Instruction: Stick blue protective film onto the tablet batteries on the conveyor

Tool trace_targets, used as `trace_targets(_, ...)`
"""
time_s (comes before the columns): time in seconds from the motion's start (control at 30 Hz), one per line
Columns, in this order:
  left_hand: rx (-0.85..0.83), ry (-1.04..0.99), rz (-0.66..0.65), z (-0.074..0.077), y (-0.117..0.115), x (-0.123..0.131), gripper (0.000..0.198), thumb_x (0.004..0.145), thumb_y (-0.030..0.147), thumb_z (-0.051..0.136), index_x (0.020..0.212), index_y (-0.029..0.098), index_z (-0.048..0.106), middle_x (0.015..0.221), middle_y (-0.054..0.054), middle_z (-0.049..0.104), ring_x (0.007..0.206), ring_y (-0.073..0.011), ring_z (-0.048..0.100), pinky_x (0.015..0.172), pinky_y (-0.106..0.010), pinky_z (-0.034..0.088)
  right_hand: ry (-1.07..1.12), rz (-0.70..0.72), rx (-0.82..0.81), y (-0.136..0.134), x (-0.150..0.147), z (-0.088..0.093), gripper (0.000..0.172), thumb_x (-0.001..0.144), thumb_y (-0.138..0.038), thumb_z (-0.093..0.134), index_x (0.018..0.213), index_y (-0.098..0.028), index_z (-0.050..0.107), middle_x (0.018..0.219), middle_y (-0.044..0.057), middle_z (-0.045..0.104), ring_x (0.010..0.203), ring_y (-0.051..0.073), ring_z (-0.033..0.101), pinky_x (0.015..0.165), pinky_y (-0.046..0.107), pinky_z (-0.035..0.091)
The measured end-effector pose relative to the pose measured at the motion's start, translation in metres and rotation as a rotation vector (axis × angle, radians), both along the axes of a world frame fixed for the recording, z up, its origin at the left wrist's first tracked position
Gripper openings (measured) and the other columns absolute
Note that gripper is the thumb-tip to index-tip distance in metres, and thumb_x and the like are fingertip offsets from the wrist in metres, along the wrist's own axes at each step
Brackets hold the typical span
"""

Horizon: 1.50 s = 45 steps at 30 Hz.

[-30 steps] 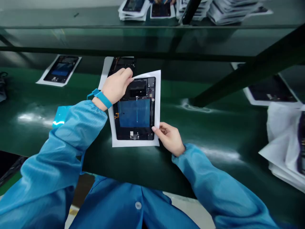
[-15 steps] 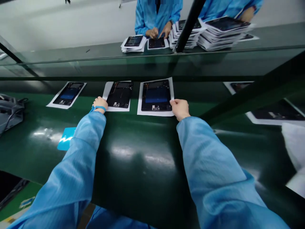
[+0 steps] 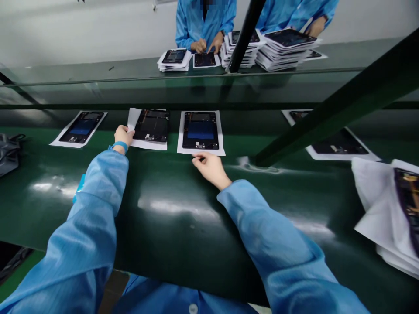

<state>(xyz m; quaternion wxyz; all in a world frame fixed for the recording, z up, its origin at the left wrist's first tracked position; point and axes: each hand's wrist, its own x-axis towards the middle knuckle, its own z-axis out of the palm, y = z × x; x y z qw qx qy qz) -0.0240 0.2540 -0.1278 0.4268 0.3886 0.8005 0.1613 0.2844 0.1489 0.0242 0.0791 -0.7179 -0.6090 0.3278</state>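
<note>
My left hand (image 3: 123, 136) is closed on the left edge of a white paper sheet (image 3: 133, 117), which lifts up there. On that sheet rests a black tablet shell (image 3: 152, 126) with its inner parts showing; its paper pokes out below. My right hand (image 3: 211, 168) is just below a second tablet (image 3: 200, 129), which has a blue rectangle in its middle and lies flat on its own paper sheet (image 3: 221, 139). The right fingers are bent with a small gap between thumb and forefinger, and they hold nothing.
Another tablet (image 3: 81, 127) on paper lies at left, near a grey device (image 3: 8, 152). A blue sheet (image 3: 78, 187) is partly behind my left sleeve. A dark slanted post (image 3: 327, 104) crosses the right. Papers with a tablet (image 3: 407, 192) lie at right. Two people work across, beside stacks (image 3: 284, 52).
My right hand has let go of the second tablet's paper and moved down and left. My left hand now raises the paper's left edge. The whole view has shifted.
</note>
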Motion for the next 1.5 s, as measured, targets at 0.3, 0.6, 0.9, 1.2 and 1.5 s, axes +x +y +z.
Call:
trace_targets(0.3, 0.062, -0.383, 0.304, 0.067, -0.131, -0.039, 0.020, 0.083, 0.026, 0.063, 0.100, 0.017, 0.057, 0.068, 0.002, 0.058, 0.055, -0.0113, 0.053, 0.053, -0.023, 0.046, 0.567, -0.139, -0.395, -0.050, -0.092, -0.006, 0.061, 0.101, -0.064, 0.034, 0.109, -0.014, 0.068, 0.091, 0.010, 0.071, 0.067, 0.015, 0.062, 0.061, 0.033, 0.052)
trace_targets(0.6, 0.066, -0.435, 0.074, 0.094, -0.261, -0.056, 0.055, 0.073, 0.062, 0.067, 0.107, 0.021, 0.054, 0.085, -0.006, 0.068, 0.075, -0.0234, 0.067, 0.068, -0.036, 0.056, 0.645, -0.207, -0.458, -0.113, -0.092, 0.020, 0.048, 0.098, -0.059, 0.052, 0.074, -0.017, 0.055, 0.061, -0.004, 0.052, 0.053, 0.008, 0.047, 0.056, 0.024, 0.042)
trace_targets(0.9, -0.092, 0.031, -0.283, 0.031, -0.182, -0.132, 0.041, 0.068, 0.050, 0.079, 0.080, 0.017, 0.059, 0.081, -0.007, 0.064, 0.087, -0.0275, 0.064, 0.084, -0.038, 0.049, 0.340, -0.139, -0.440, -0.143, -0.018, 0.082, 0.051, 0.084, -0.067, 0.060, 0.068, -0.019, 0.057, 0.050, -0.004, 0.050, 0.047, 0.010, 0.043, 0.051, 0.025, 0.032)
trace_targets(1.2, -0.064, -0.113, -0.357, 0.054, -0.180, -0.148, 0.026, 0.089, 0.037, 0.059, 0.077, 0.015, 0.062, 0.061, 0.002, 0.057, 0.062, -0.0129, 0.054, 0.065, -0.025, 0.044, -0.201, -0.032, -0.077, -0.154, -0.006, 0.110, 0.034, 0.084, -0.045, 0.067, 0.099, -0.016, 0.075, 0.075, 0.006, 0.069, 0.067, 0.019, 0.061, 0.068, 0.032, 0.045)
trace_targets(1.5, 0.401, -0.511, -0.550, 0.168, -0.236, -0.032, 0.027, 0.095, 0.040, 0.052, 0.082, 0.018, 0.058, 0.071, 0.002, 0.057, 0.066, -0.0113, 0.050, 0.062, -0.024, 0.039, 0.351, 0.097, -0.168, -0.151, -0.130, 0.086, 0.067, 0.075, -0.046, 0.082, 0.132, -0.016, 0.062, 0.117, 0.010, 0.072, 0.068, 0.013, 0.064, 0.067, 0.030, 0.055)
